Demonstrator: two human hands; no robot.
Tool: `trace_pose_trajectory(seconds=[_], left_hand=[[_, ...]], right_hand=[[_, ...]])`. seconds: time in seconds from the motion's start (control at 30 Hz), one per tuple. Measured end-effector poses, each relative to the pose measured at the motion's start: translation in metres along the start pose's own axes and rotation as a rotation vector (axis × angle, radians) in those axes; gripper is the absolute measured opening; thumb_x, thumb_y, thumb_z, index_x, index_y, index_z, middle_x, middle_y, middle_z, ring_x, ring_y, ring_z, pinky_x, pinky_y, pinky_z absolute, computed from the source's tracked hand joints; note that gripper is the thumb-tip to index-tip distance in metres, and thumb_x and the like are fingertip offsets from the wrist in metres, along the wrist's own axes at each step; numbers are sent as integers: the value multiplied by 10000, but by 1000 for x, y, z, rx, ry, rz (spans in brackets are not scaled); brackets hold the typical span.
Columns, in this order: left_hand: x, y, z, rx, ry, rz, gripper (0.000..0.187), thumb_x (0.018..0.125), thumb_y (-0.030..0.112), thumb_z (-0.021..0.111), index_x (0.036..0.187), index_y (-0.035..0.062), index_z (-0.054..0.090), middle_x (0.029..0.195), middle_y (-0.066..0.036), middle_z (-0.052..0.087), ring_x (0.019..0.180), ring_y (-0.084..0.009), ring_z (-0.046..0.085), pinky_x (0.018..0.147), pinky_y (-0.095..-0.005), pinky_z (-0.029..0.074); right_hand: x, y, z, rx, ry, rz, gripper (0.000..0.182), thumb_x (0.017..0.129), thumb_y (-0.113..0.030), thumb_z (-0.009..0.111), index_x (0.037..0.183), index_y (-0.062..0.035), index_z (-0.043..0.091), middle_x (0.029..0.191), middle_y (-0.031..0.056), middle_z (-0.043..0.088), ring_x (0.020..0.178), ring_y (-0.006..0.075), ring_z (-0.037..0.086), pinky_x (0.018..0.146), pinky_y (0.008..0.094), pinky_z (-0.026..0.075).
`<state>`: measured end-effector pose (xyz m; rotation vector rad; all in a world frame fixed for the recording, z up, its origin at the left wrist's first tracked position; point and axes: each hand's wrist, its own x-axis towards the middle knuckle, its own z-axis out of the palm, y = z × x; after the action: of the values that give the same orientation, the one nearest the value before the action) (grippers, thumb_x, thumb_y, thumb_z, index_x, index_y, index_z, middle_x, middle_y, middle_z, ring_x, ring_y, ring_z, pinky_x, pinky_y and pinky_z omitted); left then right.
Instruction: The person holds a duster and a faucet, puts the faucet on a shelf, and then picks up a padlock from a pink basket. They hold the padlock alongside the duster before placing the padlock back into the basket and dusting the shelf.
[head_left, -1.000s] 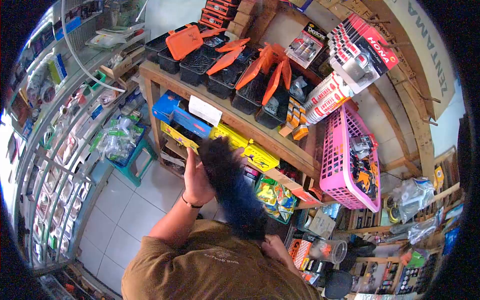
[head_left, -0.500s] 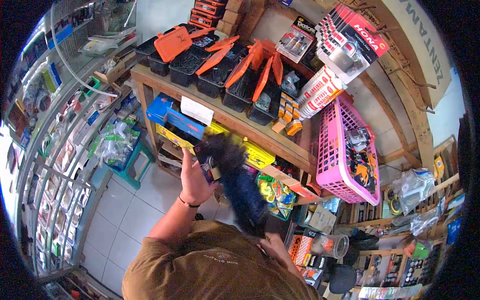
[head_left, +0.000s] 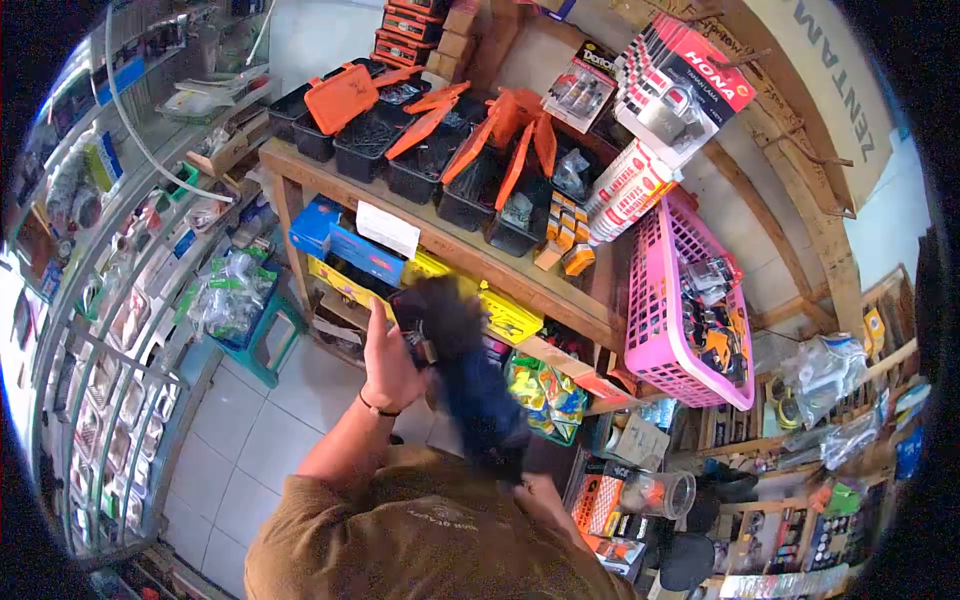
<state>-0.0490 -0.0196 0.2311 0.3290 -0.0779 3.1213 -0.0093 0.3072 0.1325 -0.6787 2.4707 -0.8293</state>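
Observation:
A long, fuzzy, dark blue and black duster (head_left: 478,390), smeared by motion, slants across the middle in front of my chest. My right hand (head_left: 537,490) is at its lower end, closed around it, with the fingers mostly hidden. At the duster's upper end my left hand (head_left: 390,358) is raised, thumb pointing up. Its fingers curl behind a small dark item (head_left: 412,325) with a pale patch, overlapped by the duster and too blurred to name.
A wooden shelf (head_left: 440,225) carries black bins (head_left: 412,180) with orange lids, silicone sealant tubes (head_left: 632,190) and padlock packs (head_left: 685,95). A pink basket (head_left: 690,370) stands right. Below are a blue box (head_left: 365,255) and yellow boxes (head_left: 508,315). A green stool (head_left: 262,350) holds plastic bags.
The duster's blurred upper end has shifted slightly down and left, and its lower end has also moved a little. My left hand stays almost in place. The view has turned slightly.

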Motion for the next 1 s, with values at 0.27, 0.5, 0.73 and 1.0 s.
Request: trace_pose_trajectory(seconds=[0.27,0.5,0.73,1.0], left_hand=[[4,-1,-9,-80,-79,-33,801,739,676,336,1282,89,296,1238,-201,387,1118,-348,403,959,-482,281],[5,9,-33,-280,84,5,809,740,685,302,1309,114,223,1239,-263,352,1093,-422,398,927,-550,287],[4,9,-16,-89,191,74,744,770,636,319,1288,106,252,1187,-231,431,1068,-394,441,899,-506,346],[8,10,-16,393,249,182,608,830,547,330,1244,103,345,1200,-95,453,1049,-270,472,899,-410,371]], right_hand=[[-4,-3,-6,132,-56,140,307,737,-324,570,813,-28,549,622,128,525,536,234,503,520,358,401],[6,2,12,93,65,-33,314,705,-319,565,780,-14,545,586,146,524,519,248,507,516,372,404],[15,2,4,118,37,301,298,718,-306,549,774,-14,543,617,167,543,550,302,531,528,404,412],[26,-24,-12,33,-111,160,217,725,-174,538,804,29,546,567,87,506,537,109,464,483,305,376]])
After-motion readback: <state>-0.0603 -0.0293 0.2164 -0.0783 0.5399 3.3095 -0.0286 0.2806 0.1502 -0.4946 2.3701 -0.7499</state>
